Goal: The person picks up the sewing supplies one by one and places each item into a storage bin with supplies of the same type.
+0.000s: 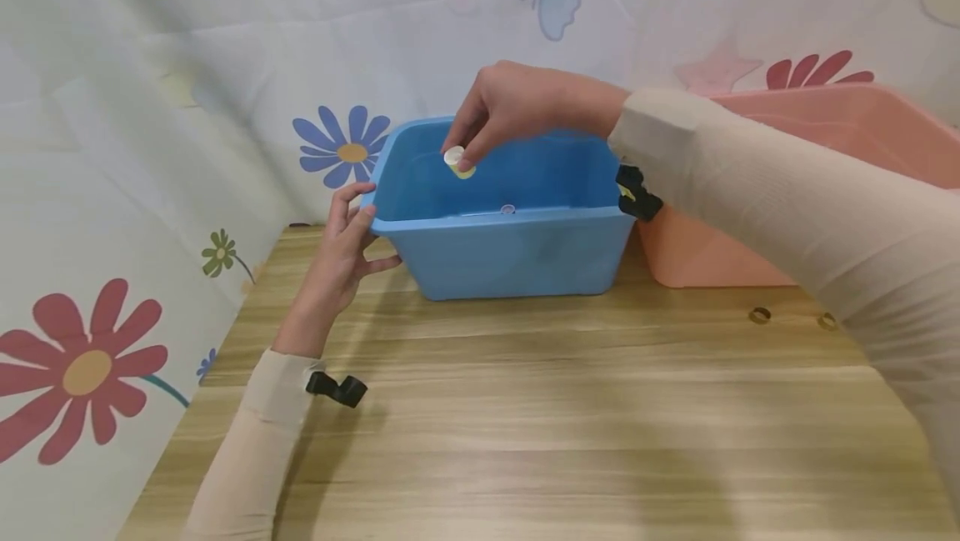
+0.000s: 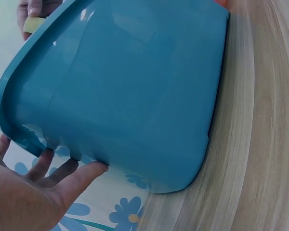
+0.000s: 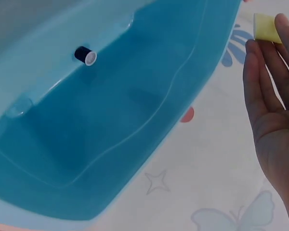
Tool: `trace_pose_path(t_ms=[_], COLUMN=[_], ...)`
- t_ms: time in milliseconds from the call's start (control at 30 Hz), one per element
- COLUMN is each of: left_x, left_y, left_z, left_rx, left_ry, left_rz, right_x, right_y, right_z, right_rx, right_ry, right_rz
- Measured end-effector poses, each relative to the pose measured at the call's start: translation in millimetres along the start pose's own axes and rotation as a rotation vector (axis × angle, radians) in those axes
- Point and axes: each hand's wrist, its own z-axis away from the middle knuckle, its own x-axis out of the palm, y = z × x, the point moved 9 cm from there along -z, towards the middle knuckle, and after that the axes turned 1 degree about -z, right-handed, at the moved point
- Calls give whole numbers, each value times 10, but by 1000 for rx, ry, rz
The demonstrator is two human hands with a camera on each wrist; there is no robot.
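Spool trouble: a loose pinch could make the yellow spool (image 1: 461, 163) drop too soon, hit the edge and roll.
Tub trouble: a hard pull could tip the blue tub (image 1: 517, 257).
Right hand (image 1: 512, 107): thumb and fingertips nearly together, pinching the yellow spool.
Left hand (image 1: 339, 256): half curled, gripping the tub's nine o'clock edge.
Spool spot: held up, ten o'clock from the tub's middle in the head view.
Spool looks: small, round, white end.

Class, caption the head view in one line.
The right hand pinches a yellow-and-white cylinder above a blue bin the left hand holds.
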Motion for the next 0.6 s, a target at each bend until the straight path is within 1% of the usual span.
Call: trace_pose_path(t_ms=[167, 333, 600], left_x=[3, 15, 9], left_y=[30, 46, 27], left_z=[20, 18, 28], left_rx=[6, 8, -6], left_ry=[12, 1, 0], left_rz=[-1, 6, 1], right_x=[-28, -34, -5], right_y=[33, 96, 131], right_z=[-9, -18, -111], right_rx=[-3, 4, -21], right_ry=[-26, -38, -23], right_rz=[13, 26, -30])
